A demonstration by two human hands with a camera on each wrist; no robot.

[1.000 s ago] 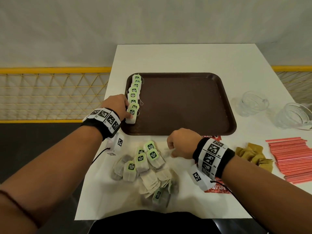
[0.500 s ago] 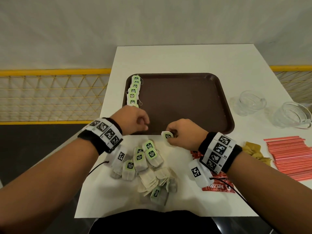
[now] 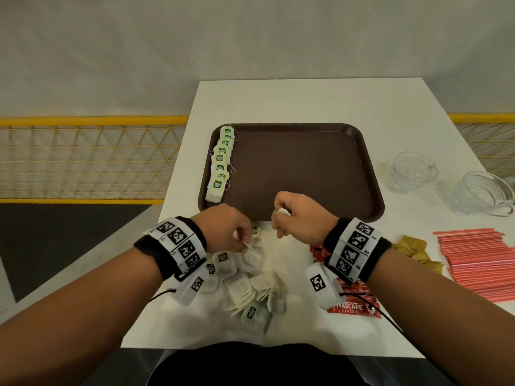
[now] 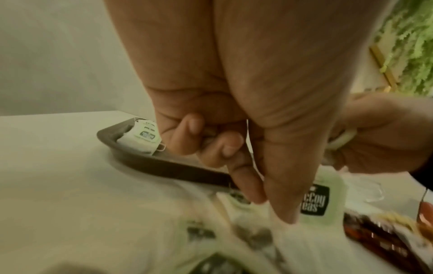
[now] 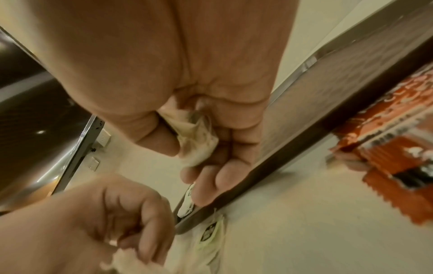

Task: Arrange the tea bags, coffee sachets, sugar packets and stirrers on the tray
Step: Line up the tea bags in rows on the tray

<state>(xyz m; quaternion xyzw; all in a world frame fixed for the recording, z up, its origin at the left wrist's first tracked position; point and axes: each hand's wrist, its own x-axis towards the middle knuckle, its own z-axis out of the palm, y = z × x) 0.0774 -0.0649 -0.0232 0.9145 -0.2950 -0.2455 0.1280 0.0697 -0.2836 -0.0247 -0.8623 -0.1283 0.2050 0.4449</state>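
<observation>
A brown tray (image 3: pixel 306 168) carries a row of several green-tagged tea bags (image 3: pixel 220 165) along its left edge. More tea bags lie in a loose pile (image 3: pixel 250 288) on the white table in front of it. My left hand (image 3: pixel 245 238) reaches down into the pile's far end, thumb and forefinger pinching a tea bag (image 4: pixel 314 200) there. Over the tray's front rim, my right hand (image 3: pixel 281 218) is curled round a crumpled tea bag (image 5: pixel 196 140). Red coffee sachets (image 3: pixel 354 305) lie under my right wrist. To the right are brown sugar packets (image 3: pixel 418 252) and red stirrers (image 3: pixel 479 260).
Two clear glass cups (image 3: pixel 412 171) (image 3: pixel 485 193) stand on the table right of the tray. A yellow mesh railing (image 3: pixel 83 160) runs behind the table's left side. The near table edge (image 3: pixel 250 344) is close to my body.
My left hand left the row on the tray and came back to the pile. My right hand lifted a tea bag from the pile and carried it up to the tray's front rim.
</observation>
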